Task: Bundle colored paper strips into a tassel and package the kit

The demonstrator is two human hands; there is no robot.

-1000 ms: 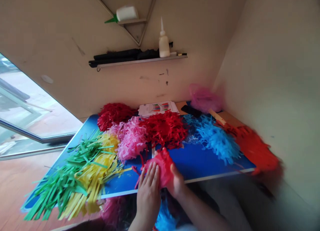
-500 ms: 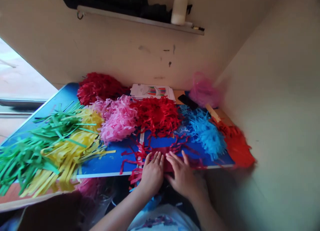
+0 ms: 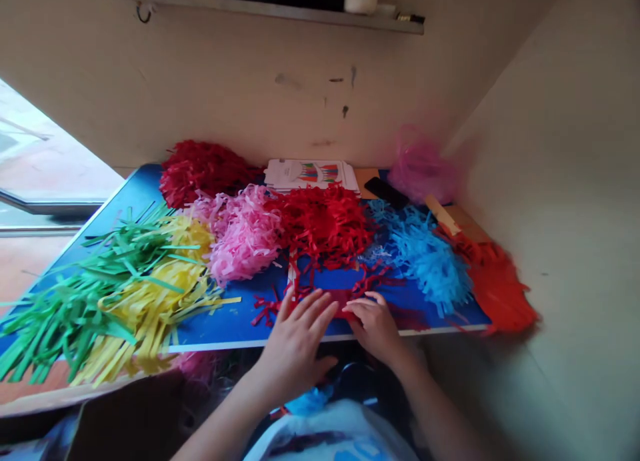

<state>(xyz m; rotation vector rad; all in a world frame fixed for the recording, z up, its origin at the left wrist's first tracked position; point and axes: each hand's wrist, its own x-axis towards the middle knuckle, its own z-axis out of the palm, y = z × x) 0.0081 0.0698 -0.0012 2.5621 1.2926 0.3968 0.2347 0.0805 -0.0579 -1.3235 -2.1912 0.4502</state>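
Left hand: palm down, the left hand (image 3: 300, 338) reaches forward with its fingers spread fairly wide and the thumb held apart. They overlap the left part of the dark red piece; whether they press on it, I cannot tell.
Right hand: the right hand (image 3: 376, 324) has its fingers bent and drawn together at the right part of that piece. Whether they pinch its edge, I cannot tell.
Dark red piece: a flat dark red paper piece with fringed ends (image 3: 341, 298) lies between and just beyond the two sets of fingers, strips straying to both sides.
Straight beyond the fingers: a fluffy bright red shredded-paper heap (image 3: 325, 224), then printed white sheets (image 3: 313, 174) behind it.
Left of the fingers: a curly pink paper heap (image 3: 245, 238), long yellow paper strips (image 3: 150, 294) and, farthest out, green paper strips (image 3: 75, 314). A deep red paper heap (image 3: 200, 171) lies far beyond.
Right of the fingers: a bright blue shredded-paper heap (image 3: 433, 264), then an orange-red fringed paper bundle (image 3: 500, 288). Farther beyond are a flat black rectangular object (image 3: 386, 192) and a see-through pink plastic bag (image 3: 423, 171).
Under it all: a blue bench with a pale edge (image 3: 240, 328).
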